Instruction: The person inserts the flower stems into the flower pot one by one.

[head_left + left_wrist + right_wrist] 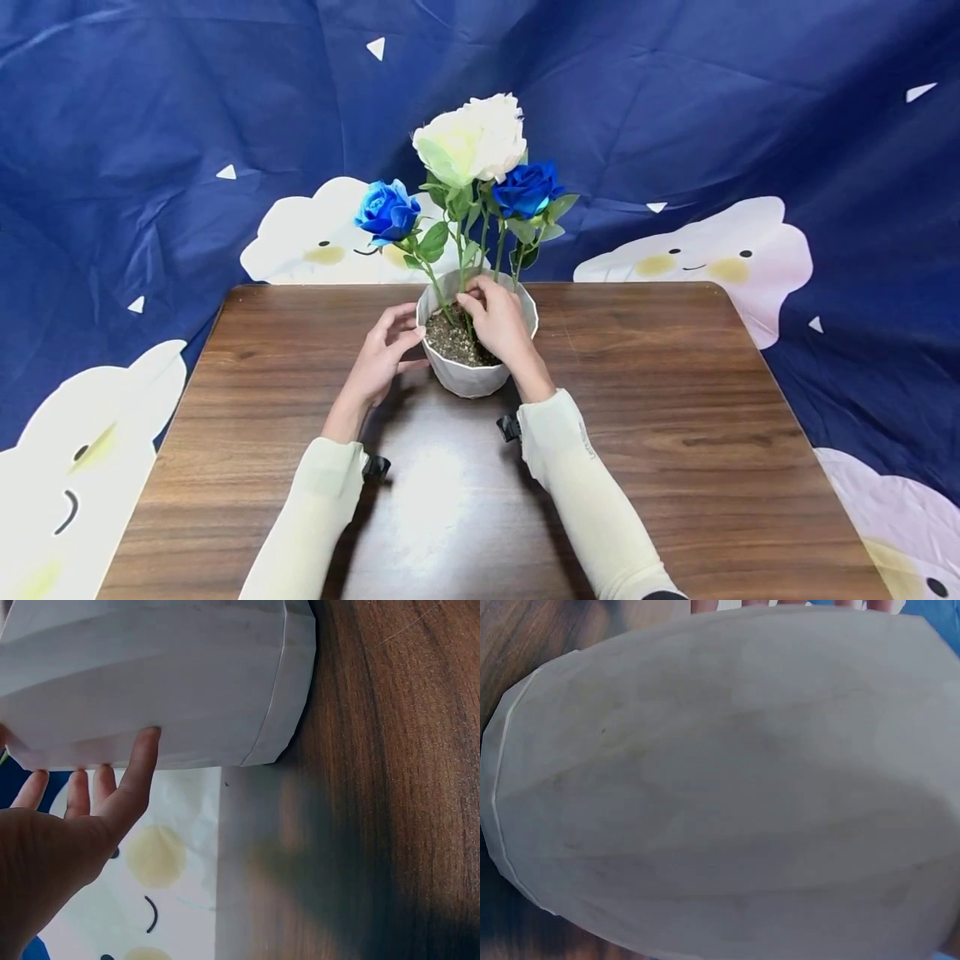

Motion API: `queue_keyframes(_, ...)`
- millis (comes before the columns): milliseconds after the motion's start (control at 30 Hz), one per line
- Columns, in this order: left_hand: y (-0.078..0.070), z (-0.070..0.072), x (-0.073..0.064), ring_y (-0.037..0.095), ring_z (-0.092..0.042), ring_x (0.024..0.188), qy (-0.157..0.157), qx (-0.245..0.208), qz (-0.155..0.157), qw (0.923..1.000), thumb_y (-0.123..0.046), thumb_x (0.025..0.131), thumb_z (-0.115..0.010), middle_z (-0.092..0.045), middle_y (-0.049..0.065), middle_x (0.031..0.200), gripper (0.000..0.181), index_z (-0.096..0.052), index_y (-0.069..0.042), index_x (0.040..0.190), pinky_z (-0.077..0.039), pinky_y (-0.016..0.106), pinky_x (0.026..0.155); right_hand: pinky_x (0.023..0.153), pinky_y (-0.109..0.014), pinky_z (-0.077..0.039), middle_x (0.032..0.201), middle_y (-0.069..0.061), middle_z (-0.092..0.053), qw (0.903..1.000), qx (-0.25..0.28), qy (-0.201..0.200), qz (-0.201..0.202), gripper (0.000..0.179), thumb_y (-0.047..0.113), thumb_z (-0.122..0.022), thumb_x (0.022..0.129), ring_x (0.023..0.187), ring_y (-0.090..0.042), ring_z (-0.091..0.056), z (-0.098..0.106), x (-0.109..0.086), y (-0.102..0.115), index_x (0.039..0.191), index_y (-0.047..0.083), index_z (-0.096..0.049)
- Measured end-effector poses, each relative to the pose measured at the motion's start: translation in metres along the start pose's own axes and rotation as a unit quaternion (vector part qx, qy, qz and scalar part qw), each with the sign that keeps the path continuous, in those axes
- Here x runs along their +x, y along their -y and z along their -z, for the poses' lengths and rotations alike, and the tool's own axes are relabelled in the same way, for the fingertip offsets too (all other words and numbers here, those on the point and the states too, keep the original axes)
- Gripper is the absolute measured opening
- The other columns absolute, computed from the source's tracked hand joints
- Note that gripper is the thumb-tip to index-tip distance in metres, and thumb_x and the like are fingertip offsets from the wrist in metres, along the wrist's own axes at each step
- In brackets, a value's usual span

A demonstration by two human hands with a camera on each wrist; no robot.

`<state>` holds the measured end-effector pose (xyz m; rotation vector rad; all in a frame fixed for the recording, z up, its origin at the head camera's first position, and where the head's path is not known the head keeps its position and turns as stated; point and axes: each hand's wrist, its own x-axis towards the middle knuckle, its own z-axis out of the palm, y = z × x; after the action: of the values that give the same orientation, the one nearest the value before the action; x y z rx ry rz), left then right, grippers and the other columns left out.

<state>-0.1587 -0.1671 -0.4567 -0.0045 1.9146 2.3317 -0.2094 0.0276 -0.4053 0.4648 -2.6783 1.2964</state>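
A white faceted flowerpot (468, 379) filled with brown soil (452, 340) stands upright on the wooden table. Planted in it are white flowers (476, 137), a blue rose (387, 212) at left and another blue rose (528, 189) at right, all on green stems. My left hand (384, 354) touches the pot's left side, its thumb at the rim. In the left wrist view, the spread fingers (133, 776) meet the pot wall with their tips. My right hand (498, 321) reaches over the rim and pinches a green stem above the soil. In the right wrist view the pot wall (727, 780) hides that pinch.
Beneath the pot lies a brown wood-grain table (660, 417) with a glossy light reflection in front. A dark blue cloth (675, 108) printed with smiling clouds and white triangles hangs behind and beside it. Small black devices are worn at both wrists.
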Motion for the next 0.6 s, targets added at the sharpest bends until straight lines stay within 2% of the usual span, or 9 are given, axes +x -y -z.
queue_keyframes(167,0.002,0.002,0.001,0.02,-0.054,0.106,-0.002,0.004,-0.005,1.0,-0.006,0.101,-0.057,-0.044,0.018,0.128,0.05,-0.04,-0.002,0.148,-0.059,0.056,0.092,0.093,-0.036,-0.058,0.111,-0.009,-0.074,0.9998,0.015,-0.006,-0.009,0.024,0.014,-0.066,0.099,0.101,-0.023,-0.071,0.012,-0.01,0.003,0.12,0.002,-0.066)
queue_keyframes(400,0.004,0.005,-0.001,0.017,-0.056,0.104,-0.026,0.049,-0.021,0.9982,-0.007,0.101,-0.059,-0.048,0.018,0.127,0.045,-0.045,-0.001,0.144,-0.054,0.06,0.099,0.089,-0.04,-0.06,0.105,-0.008,-0.075,0.9991,0.033,-0.02,0.018,0.021,0.015,-0.069,0.098,0.096,-0.023,-0.072,0.04,-0.027,0.001,0.115,0.003,-0.07)
queue_keyframes(533,0.001,0.008,-0.005,0.021,-0.058,0.106,-0.042,0.102,-0.046,0.9928,-0.008,0.099,-0.063,-0.053,0.02,0.13,0.045,-0.05,-0.002,0.141,-0.057,0.048,0.097,0.086,-0.04,-0.06,0.103,-0.009,-0.074,0.9977,0.037,-0.042,0.037,0.019,0.015,-0.068,0.099,0.095,-0.023,-0.071,0.054,-0.033,-0.009,0.113,0.003,-0.071)
queue_keyframes(600,0.0,0.01,-0.006,0.025,-0.058,0.11,-0.051,0.137,-0.067,0.9869,-0.01,0.098,-0.065,-0.054,0.02,0.132,0.045,-0.052,-0.002,0.14,-0.055,0.042,0.097,0.085,-0.04,-0.06,0.104,-0.011,-0.074,0.9969,0.037,-0.052,0.045,0.019,0.014,-0.068,0.099,0.095,-0.024,-0.07,0.059,-0.034,-0.015,0.114,0.002,-0.071)
